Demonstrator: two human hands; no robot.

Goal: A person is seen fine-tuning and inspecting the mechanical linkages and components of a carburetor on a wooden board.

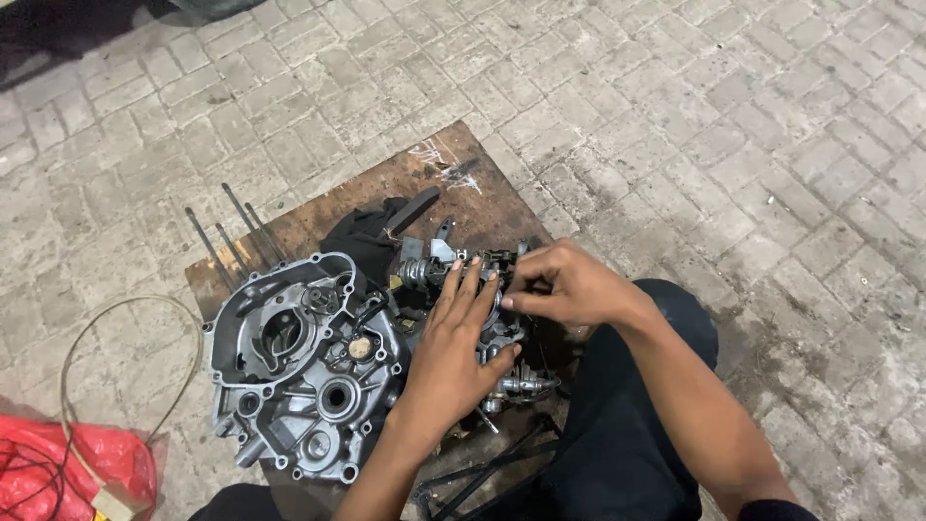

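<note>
A grey metal engine case (299,367) lies on a brown wooden board (453,178) set on the paved ground. To its right sits a smaller dark assembly of gears and shafts (434,265). My left hand (451,352) lies flat on that assembly, fingers spread and pointing away from me. My right hand (564,285) reaches in from the right, fingertips pinched on a small part at the top of the assembly; the part itself is hidden by my fingers.
Three long thin metal rods (236,236) lie at the board's left edge. A black cloth (371,236) sits behind the case. A red plastic bag (82,468) and a looped cable (82,338) lie at the lower left. My dark-trousered knee (627,415) is at the right.
</note>
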